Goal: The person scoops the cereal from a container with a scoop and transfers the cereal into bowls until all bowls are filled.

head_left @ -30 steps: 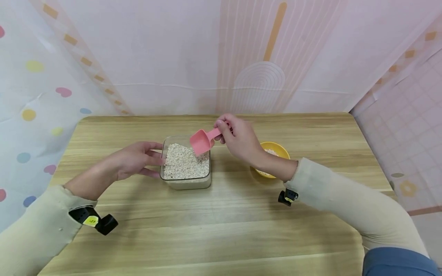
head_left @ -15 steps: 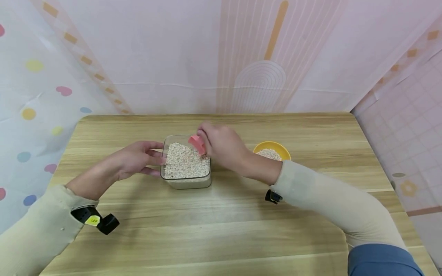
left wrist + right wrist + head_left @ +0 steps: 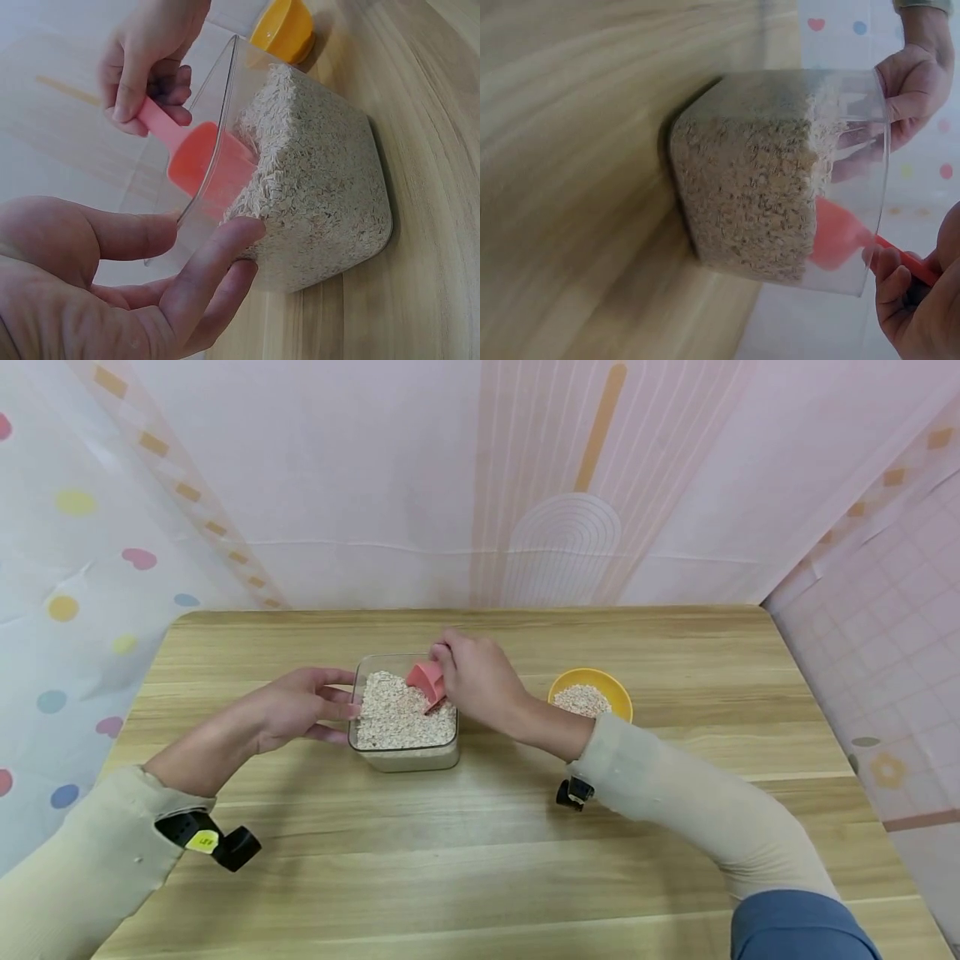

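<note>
Digging in now: my right hand has tipped the pink scoop down so its mouth bites into the oats at the far right corner of the clear tub. A second ago that scoop hung above the tub, handle level and bowl clear of the grain; half a second ago it was dropping at the rim. So I read this as the start of a fresh load, nothing lifted yet. Right fingers pinch the handle tight, thumb on top. My left hand hasn't budged, its fingers lying nearly straight against the tub's left wall and steadying it on the bench. With my forearm drawn leftward, the yellow bowl to the right now shows in full, some oats already in it.
</note>
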